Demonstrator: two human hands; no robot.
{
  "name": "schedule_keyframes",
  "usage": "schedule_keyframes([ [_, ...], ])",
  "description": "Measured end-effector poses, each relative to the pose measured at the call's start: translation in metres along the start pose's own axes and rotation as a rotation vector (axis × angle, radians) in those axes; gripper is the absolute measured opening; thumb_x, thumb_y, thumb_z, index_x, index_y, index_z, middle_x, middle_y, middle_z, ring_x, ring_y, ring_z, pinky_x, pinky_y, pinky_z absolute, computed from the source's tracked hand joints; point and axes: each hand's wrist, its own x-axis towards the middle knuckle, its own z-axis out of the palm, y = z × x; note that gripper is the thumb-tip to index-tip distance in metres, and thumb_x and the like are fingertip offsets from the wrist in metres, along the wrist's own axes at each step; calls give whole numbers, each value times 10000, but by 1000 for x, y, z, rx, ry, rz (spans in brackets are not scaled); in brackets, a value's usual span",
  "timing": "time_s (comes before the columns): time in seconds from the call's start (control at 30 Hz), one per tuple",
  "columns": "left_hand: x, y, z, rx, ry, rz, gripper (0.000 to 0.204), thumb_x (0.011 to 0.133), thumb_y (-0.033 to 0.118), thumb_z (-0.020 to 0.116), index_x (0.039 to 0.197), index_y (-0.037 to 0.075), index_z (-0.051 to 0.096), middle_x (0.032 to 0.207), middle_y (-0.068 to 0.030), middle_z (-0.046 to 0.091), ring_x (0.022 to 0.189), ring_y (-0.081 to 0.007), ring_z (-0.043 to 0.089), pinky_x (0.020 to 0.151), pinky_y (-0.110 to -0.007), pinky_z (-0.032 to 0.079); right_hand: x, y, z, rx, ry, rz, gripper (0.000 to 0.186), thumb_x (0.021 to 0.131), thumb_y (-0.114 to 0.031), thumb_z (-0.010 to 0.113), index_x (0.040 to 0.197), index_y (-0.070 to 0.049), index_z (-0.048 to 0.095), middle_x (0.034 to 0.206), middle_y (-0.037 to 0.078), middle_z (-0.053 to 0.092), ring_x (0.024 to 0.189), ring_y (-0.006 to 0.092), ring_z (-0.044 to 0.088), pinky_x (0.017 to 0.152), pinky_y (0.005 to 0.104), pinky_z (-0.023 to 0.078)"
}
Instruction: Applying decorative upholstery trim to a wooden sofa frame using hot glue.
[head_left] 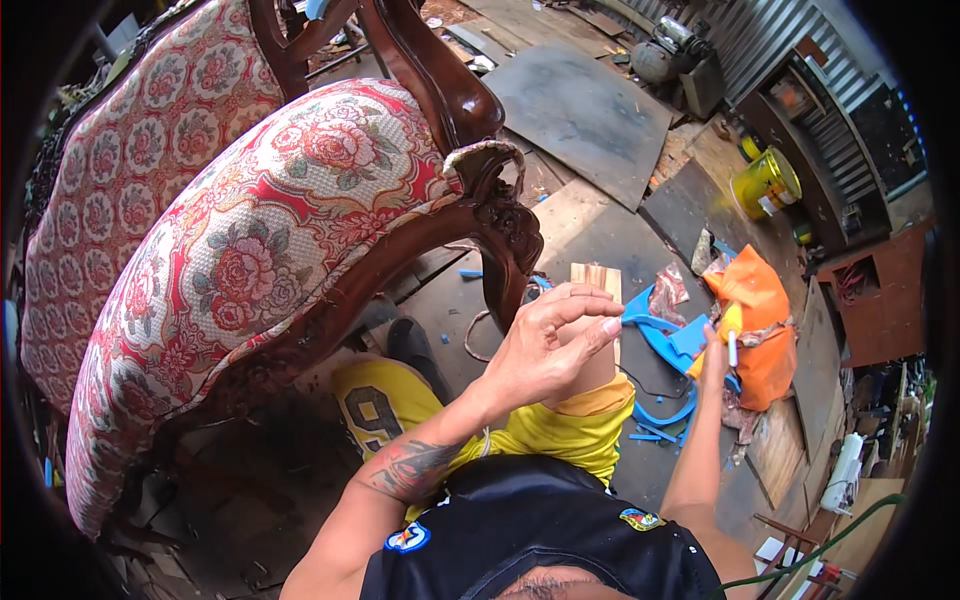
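My left hand [555,340] is raised above my knee, beside the carved front leg of an upholstered chair. Its fingers are loosely bent, with a gap between them and the thumb, and nothing shows in it. To the right, my right hand [713,362] is closed around a yellow tool [733,320] with a white rod-like end. Part of the tool is hidden by the hand. Under and beside it lie blue foam scraps [660,340] and an orange cloth or bag [762,300]. The chair seat [270,230] has red and cream floral fabric on a dark wooden frame.
A second piece in matching floral fabric [130,180] stands behind the chair at left. Dark boards [580,115] cover part of the floor ahead. A yellow bucket [767,184] and a dark wooden cabinet [830,140] are at the far right. A green cord [840,540] crosses the lower right.
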Motion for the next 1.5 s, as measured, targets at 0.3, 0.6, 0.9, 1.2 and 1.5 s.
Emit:
schedule_keyframes([
  [0.3, 43, 147, -100, 727, 412, 203, 235, 1060, 128, 614, 1211, -3, 737, 867, -57, 739, 783, -84, 676, 749, -242, 560, -57, 295, 28, -912, -40, 575, 799, 654, -386, 932, 1289, 20, 666, 1339, 213, 665, 1263, 382, 614, 1046, 484, 511],
  [0.6, 64, 200, -121, 1078, 687, 468, 249, 1034, 104, 650, 1248, 4, 730, 1156, -104, 764, 1027, -124, 713, 937, -275, 561, -53, 156, 101, -797, 121, -4, 360, 917, -259, 717, 1085, 56, 758, 1139, 289, 721, 1059, 426, 698, 906, 481, 564],
  [0.9, 42, 116, -127, 1161, 775, 325, 219, 924, 57, 785, 1142, 64, 796, 1012, -42, 790, 895, -90, 676, 804, -259, 544, -137, -243, 250, 602, -1239, -546, 432, 1001, -109, 715, 1408, 4, 621, 1217, 132, 734, 1119, 179, 691, 1007, 308, 547],
  [1.2, 42, 144, -161, 1115, 774, 389, 207, 949, 70, 764, 1154, 57, 789, 1028, -34, 789, 913, -79, 686, 829, -230, 537, -130, -315, 257, 282, -1461, -644, 322, 918, -102, 810, 1220, -7, 755, 968, 34, 759, 829, 73, 656, 739, 243, 543],
  [1.5, 74, 146, -133, 1000, 405, 75, 372, 943, 142, 783, 1285, 14, 715, 1119, -97, 773, 1043, -117, 704, 873, -256, 552, -171, -415, 280, 82, -1409, -1551, 291, 897, -4, 778, 1179, -74, 792, 1000, 85, 742, 957, 194, 676, 869, 316, 540],
])
